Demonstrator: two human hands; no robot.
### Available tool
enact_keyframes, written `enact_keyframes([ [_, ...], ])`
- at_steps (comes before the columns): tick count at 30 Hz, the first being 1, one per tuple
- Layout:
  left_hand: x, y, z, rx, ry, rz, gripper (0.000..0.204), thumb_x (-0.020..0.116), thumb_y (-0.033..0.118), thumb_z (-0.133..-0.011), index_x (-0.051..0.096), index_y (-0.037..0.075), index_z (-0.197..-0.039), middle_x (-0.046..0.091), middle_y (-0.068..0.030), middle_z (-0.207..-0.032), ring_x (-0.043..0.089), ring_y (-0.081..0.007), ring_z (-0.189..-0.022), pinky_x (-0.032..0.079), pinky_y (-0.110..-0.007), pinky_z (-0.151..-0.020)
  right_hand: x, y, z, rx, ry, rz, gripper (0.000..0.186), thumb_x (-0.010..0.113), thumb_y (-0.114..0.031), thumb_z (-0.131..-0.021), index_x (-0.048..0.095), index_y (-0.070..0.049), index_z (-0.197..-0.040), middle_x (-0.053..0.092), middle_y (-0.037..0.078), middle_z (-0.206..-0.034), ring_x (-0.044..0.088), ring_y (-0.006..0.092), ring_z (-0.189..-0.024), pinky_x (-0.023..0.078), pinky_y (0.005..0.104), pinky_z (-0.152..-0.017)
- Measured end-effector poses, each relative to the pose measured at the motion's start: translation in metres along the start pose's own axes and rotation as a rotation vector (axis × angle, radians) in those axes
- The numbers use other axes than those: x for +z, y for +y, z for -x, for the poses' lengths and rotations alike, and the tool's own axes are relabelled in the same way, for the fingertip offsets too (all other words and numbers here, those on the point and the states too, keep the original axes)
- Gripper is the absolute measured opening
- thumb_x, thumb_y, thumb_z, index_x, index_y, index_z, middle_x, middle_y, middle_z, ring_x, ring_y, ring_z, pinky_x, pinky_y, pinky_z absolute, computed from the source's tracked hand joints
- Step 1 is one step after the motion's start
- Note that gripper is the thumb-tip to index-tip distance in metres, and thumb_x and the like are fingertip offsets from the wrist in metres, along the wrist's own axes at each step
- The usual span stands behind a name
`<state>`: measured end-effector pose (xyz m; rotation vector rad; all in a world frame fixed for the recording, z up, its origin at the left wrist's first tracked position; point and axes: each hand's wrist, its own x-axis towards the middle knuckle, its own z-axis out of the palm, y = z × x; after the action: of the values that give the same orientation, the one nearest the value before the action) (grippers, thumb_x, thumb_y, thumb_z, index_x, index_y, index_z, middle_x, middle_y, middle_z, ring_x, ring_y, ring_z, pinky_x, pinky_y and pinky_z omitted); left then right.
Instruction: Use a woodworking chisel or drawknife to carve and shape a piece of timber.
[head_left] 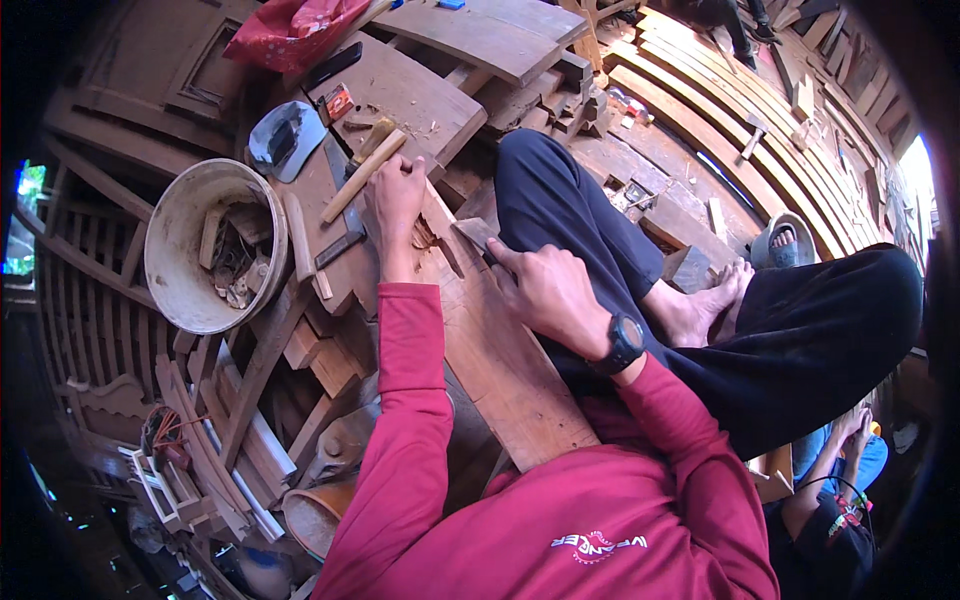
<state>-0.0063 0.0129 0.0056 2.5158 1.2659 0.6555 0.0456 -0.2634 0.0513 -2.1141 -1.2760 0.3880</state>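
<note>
A long wooden board (510,370) runs from my waist up between my hands, with a rough notch (437,240) cut near its far end. My right hand (555,290), a dark watch on its wrist, is closed around a chisel (474,233). The chisel's flat grey blade points toward the notch; my fingers hide most of its handle. At the board's far left edge my left hand (397,200) has its fingers curled, and what they hold, if anything, is hidden. Beside its fingertips lies a round wooden stick (364,176). Left of its wrist is a metal-headed tool (340,249).
A whitish bucket (164,262) holding wood scraps stands at left, beside a light blue cap (287,140). Thick planks (425,95) and a red bag (290,35) lie beyond. A hatchet (753,137) lies on the far-right timber. Another person (830,520) sits at lower right.
</note>
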Motion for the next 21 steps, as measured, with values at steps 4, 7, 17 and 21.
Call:
enact_keyframes([
  [4,0.006,-0.011,0.0,0.041,0.056,-0.005,0.038,0.067,0.042,-0.089,0.07,0.004,-0.085,0.07,-0.0221,-0.082,0.068,-0.0412,-0.084,0.051,-0.046,-0.077,-0.01,-0.013,0.005,0.007,-0.072,0.018,0.035,0.06,-0.03,-0.092,0.073,-0.014,-0.121,0.062,0.024,-0.064,0.062,0.0416,-0.059,0.049,0.0512,-0.056],
  [7,0.007,-0.004,-0.002,0.071,0.073,-0.05,0.039,0.065,0.042,-0.09,0.071,0.004,-0.086,0.069,-0.0229,-0.082,0.067,-0.0423,-0.085,0.051,-0.047,-0.077,0.002,-0.004,0.005,-0.017,0.067,0.0,0.033,0.061,-0.03,-0.093,0.074,-0.015,-0.118,0.062,0.023,-0.062,0.062,0.0408,-0.056,0.049,0.0506,-0.054],
  [17,0.007,0.006,-0.002,-0.054,0.046,-0.006,0.044,0.064,0.044,-0.092,0.066,0.002,-0.078,0.067,-0.0236,-0.078,0.066,-0.0444,-0.082,0.049,-0.05,-0.074,0.019,-0.002,0.006,-0.054,0.129,0.009,0.032,0.06,-0.029,-0.094,0.073,-0.017,-0.12,0.061,0.022,-0.062,0.062,0.0391,-0.054,0.048,0.0493,-0.051],
  [21,0.004,0.001,-0.001,-0.023,0.049,0.008,0.044,0.063,0.044,-0.091,0.064,0.002,-0.076,0.066,-0.0245,-0.078,0.064,-0.0457,-0.081,0.048,-0.051,-0.072,0.01,-0.007,0.001,-0.037,0.123,0.018,0.032,0.06,-0.029,-0.094,0.074,-0.016,-0.12,0.061,0.021,-0.061,0.062,0.0382,-0.053,0.048,0.0485,-0.051],
])
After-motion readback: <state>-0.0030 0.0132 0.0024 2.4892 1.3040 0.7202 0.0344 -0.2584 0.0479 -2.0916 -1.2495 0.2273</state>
